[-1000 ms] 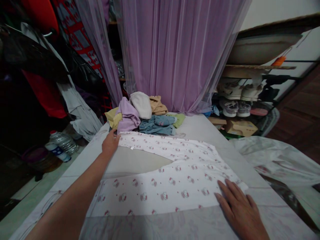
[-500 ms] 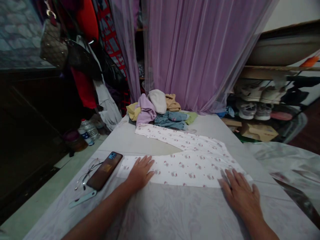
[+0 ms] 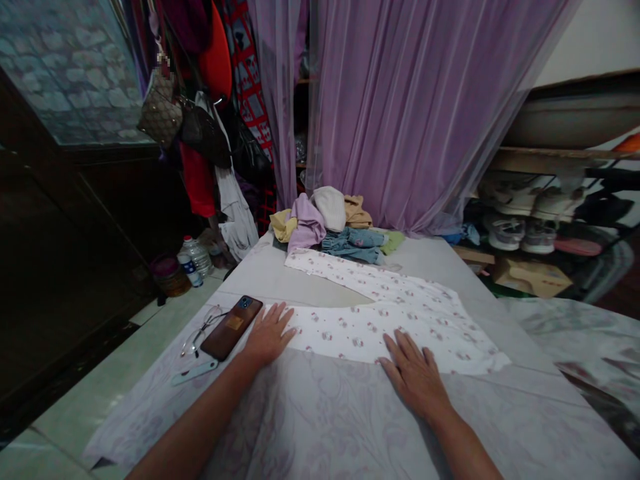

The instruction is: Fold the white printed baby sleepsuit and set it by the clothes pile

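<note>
White pants (image 3: 360, 328) with a small red and grey character print lie flat on the pale sheet, legs spread to the left and waist to the right. My left hand (image 3: 270, 333) rests flat on the end of the nearer leg, fingers stretched out. On the near edge of the same pants, around the middle, lies my right hand (image 3: 414, 370), its fingers apart. Neither hand grips anything. Just left of my left hand is a brown phone (image 3: 233, 330), face down. Beside it are eyeglasses (image 3: 197, 337) and a light blue flat strip-like item (image 3: 195, 373).
A heap of clothes, among them a lilac garment (image 3: 307, 223) and blue denim (image 3: 353, 243), sits at the far end. Behind hangs a purple curtain (image 3: 395, 120). Bags (image 3: 163, 110) hang at left above bottles (image 3: 197, 257). Shoes (image 3: 505, 232) fill a rack at right.
My right hand has slid left along the near edge of the pants, from near the waist to the middle. My left hand has shifted slightly toward the leg's end. The view has turned a little left.
</note>
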`<control>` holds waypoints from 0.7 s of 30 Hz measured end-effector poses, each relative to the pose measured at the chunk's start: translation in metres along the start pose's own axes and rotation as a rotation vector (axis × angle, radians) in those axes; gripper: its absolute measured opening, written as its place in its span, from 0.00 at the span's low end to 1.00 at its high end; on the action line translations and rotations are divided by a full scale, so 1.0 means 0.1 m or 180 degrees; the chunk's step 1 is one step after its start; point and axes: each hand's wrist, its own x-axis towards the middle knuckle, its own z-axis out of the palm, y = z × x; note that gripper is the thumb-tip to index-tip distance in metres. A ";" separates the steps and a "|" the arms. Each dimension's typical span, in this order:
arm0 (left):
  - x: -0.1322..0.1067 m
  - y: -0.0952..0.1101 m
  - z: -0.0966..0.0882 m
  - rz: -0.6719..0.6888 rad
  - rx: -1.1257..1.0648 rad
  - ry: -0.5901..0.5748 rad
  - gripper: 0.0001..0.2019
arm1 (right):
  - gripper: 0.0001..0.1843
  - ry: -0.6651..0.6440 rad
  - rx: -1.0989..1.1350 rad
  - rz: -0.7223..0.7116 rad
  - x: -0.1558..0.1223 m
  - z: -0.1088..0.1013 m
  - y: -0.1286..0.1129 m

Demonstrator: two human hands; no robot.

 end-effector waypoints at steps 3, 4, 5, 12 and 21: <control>0.01 -0.04 -0.03 -0.0091 -0.0028 0.0030 0.26 | 0.32 -0.0094 -0.0055 0.0024 -0.01 -0.05 0.03; 0.01 -0.05 -0.03 -0.0123 -0.0031 0.0052 0.25 | 0.31 -0.0110 -0.0058 0.0030 -0.01 -0.06 0.02; 0.00 -0.04 -0.02 -0.0153 -0.0032 0.0081 0.25 | 0.31 -0.0123 -0.0056 0.0038 -0.01 -0.08 0.01; -0.07 0.24 0.05 0.0308 -0.0221 0.0090 0.27 | 0.33 -0.0242 0.0269 -0.0089 -0.01 -0.20 -0.40; -0.04 0.13 -0.26 0.0587 -0.0473 -0.0585 0.30 | 0.33 -0.0273 0.0650 -0.0327 -0.01 -0.22 -0.05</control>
